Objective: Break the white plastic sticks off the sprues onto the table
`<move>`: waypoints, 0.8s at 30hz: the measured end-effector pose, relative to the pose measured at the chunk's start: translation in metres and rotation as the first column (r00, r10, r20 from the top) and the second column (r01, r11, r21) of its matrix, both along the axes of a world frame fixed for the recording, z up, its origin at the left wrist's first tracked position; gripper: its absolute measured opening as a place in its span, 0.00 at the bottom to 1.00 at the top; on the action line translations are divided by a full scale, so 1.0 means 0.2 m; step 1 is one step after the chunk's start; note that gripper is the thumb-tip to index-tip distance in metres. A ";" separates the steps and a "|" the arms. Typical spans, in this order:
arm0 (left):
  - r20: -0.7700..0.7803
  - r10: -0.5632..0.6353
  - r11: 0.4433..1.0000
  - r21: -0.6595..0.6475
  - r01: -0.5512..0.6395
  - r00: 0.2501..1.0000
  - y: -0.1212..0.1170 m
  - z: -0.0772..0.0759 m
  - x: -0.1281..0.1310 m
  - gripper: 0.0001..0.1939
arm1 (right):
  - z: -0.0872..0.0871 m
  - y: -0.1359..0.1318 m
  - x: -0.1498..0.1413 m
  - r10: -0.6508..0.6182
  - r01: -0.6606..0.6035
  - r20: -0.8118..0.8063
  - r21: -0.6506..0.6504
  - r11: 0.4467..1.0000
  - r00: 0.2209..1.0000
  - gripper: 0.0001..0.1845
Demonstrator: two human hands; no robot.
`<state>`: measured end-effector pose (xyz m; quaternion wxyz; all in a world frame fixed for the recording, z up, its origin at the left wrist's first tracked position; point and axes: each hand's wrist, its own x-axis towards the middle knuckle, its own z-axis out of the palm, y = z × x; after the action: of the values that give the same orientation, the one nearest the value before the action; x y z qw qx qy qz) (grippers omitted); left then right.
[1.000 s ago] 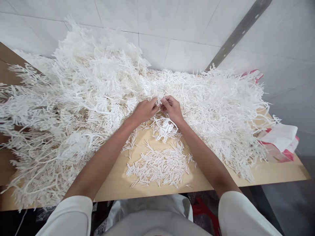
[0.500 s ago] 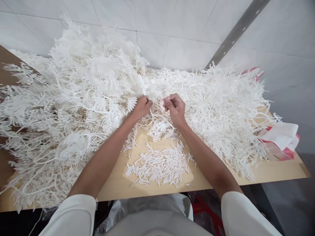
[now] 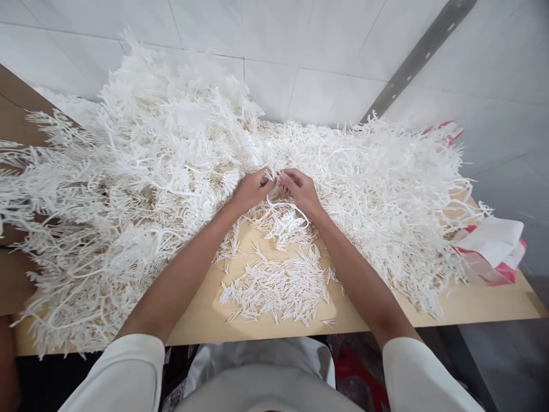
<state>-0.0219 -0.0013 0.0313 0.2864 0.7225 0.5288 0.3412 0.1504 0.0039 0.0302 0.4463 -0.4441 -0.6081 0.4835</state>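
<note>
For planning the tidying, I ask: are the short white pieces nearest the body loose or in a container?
Loose: the short white pieces lie in a heap directly on the table, with no container around them.

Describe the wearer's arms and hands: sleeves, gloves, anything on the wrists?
Off-white short sleeves: the left sleeve and right sleeve end near the elbows, with a seam line visible by the left hem. Forearms are bare. The left hand and right hand are ungloved. No watch, bracelet, cable or marking shows; finger details are too small to tell.
</note>
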 end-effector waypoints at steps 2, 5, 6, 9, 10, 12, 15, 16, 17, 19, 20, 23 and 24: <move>0.007 0.007 1.000 -0.009 -0.007 1.000 0.00 0.01 0.00 0.12 | 0.01 0.00 0.00 -0.001 0.000 0.049 0.009 1.000 0.999 0.21; -0.042 -0.002 1.000 -0.015 0.001 0.999 0.00 0.01 0.00 0.11 | 0.00 -0.01 0.00 -0.009 0.006 0.065 0.046 0.999 0.998 0.23; -0.054 -0.001 1.000 -0.017 0.000 0.999 0.00 0.01 0.01 0.10 | 0.00 -0.01 0.00 -0.020 0.016 0.072 0.068 0.998 0.997 0.23; -0.043 0.007 1.000 -0.017 -0.008 0.999 0.00 0.02 0.01 0.08 | 0.00 -0.03 -0.02 -0.042 0.032 0.090 0.117 0.993 0.995 0.23; -0.028 0.001 1.000 -0.016 -0.001 1.000 0.01 0.01 0.02 0.08 | 0.00 -0.03 -0.02 -0.036 0.026 0.084 0.124 0.992 0.996 0.23; -0.018 -0.006 1.000 -0.022 0.005 1.000 0.02 0.01 0.02 0.09 | 0.01 -0.04 -0.02 -0.035 0.029 0.041 0.138 0.990 0.999 0.23; -0.027 0.051 0.998 -0.027 -0.052 0.998 0.03 0.01 0.02 0.13 | 0.01 -0.03 0.01 -0.123 0.134 -0.077 0.158 0.978 0.989 0.23; -0.015 0.069 0.997 -0.028 -0.069 0.998 0.03 0.02 0.02 0.14 | 0.01 -0.03 0.02 -0.151 0.167 -0.114 0.149 0.975 0.982 0.23; 0.005 0.073 0.997 -0.030 -0.073 0.997 0.02 0.02 0.02 0.14 | 0.01 -0.02 0.03 -0.160 0.179 -0.139 0.129 0.975 0.977 0.23; 0.045 0.044 0.999 -0.029 -0.043 0.998 0.01 0.02 0.02 0.13 | 0.00 -0.01 0.04 -0.108 0.118 -0.140 0.068 0.991 0.984 0.22; 0.058 0.022 0.999 -0.025 -0.020 0.998 0.01 0.02 0.01 0.11 | 0.00 -0.01 0.04 -0.067 0.073 -0.119 0.046 0.996 0.991 0.21; 0.080 -0.037 0.999 -0.001 0.038 0.996 0.00 0.02 0.01 0.07 | 0.00 -0.01 0.02 -0.001 -0.001 0.024 0.111 0.994 1.000 0.19; 0.089 -0.050 0.999 0.006 0.050 0.995 0.00 0.02 0.01 0.07 | 0.00 -0.01 0.02 -0.001 -0.010 0.074 0.155 0.988 0.997 0.18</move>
<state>-0.0205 -0.0020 0.0348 0.3169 0.7199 0.4966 0.3670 0.1539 0.0021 0.0302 0.4557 -0.4243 -0.6609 0.4190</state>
